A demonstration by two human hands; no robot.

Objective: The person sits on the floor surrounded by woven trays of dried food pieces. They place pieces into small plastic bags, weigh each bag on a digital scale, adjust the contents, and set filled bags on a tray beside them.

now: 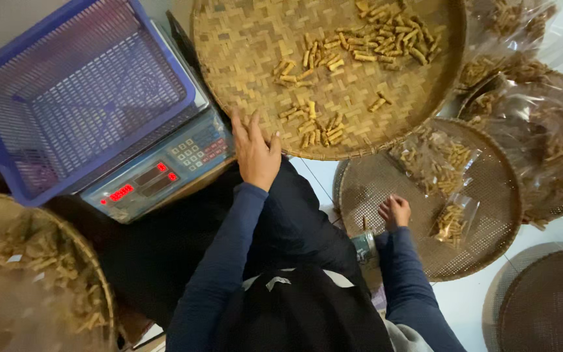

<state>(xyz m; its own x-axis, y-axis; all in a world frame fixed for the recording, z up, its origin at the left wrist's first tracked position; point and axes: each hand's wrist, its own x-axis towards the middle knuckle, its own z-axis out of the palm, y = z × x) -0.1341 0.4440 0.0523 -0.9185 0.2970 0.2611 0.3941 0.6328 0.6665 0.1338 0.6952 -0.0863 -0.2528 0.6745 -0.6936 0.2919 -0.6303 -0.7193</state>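
My left hand (255, 151) rests flat, fingers apart, on the near rim of a large woven bamboo tray (242, 39) that holds several scattered golden stick snacks (314, 124). My right hand (394, 211) is curled over a lower round mesh tray (490, 215), fingers closed; I cannot tell whether it holds a snack. One loose stick (363, 223) lies just left of it. Small clear bags of snacks (452, 221) lie on that mesh tray, to the right of my right hand.
A digital scale (158, 176) with red digits carries a blue plastic basket (79, 98) at the left. Another woven tray of snacks (34, 274) sits bottom left. Filled clear bags (529, 111) pile up at the right, and a dark round tray (548, 306) lies bottom right.
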